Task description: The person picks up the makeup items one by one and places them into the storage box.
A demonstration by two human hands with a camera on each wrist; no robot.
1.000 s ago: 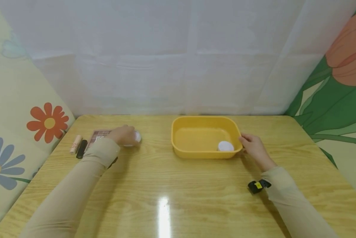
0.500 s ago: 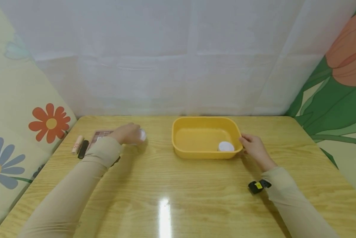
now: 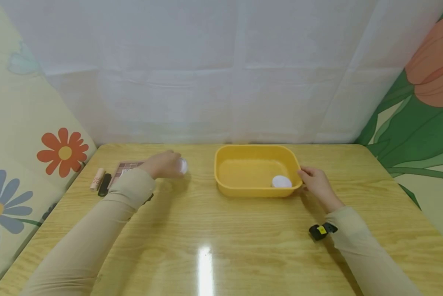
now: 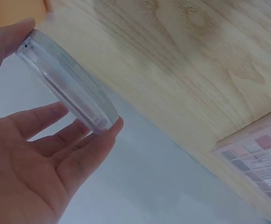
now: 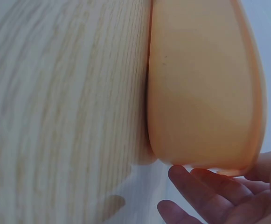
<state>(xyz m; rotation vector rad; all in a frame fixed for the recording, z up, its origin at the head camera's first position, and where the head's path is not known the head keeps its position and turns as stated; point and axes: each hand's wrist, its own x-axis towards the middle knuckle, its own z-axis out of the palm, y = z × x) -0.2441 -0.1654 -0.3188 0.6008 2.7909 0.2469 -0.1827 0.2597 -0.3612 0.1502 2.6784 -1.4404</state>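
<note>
My left hand (image 3: 163,165) pinches a round, flat compact (image 3: 184,166), above the table in the head view. In the left wrist view the compact (image 4: 70,81) is seen edge-on, clear and greyish, between thumb and fingertips. A yellow plastic basin (image 3: 254,192) stands to the right of it. My right hand (image 3: 316,186) grips the basin's right rim; in the right wrist view the thumb is at the rim and fingers (image 5: 210,193) touch the outer wall. A white round item (image 3: 281,181) lies inside the basin's near right corner.
Left of my left hand, an eyeshadow palette (image 3: 126,167) lies partly hidden by the forearm. Beside it are a black tube (image 3: 104,185) and a pale pink tube (image 3: 97,179). A white cloth (image 3: 221,82) hangs behind the wooden table (image 3: 243,238).
My left hand has moved a little to the right and up with the compact, away from the palette. The right hand and the basin stay practically where they were.
</note>
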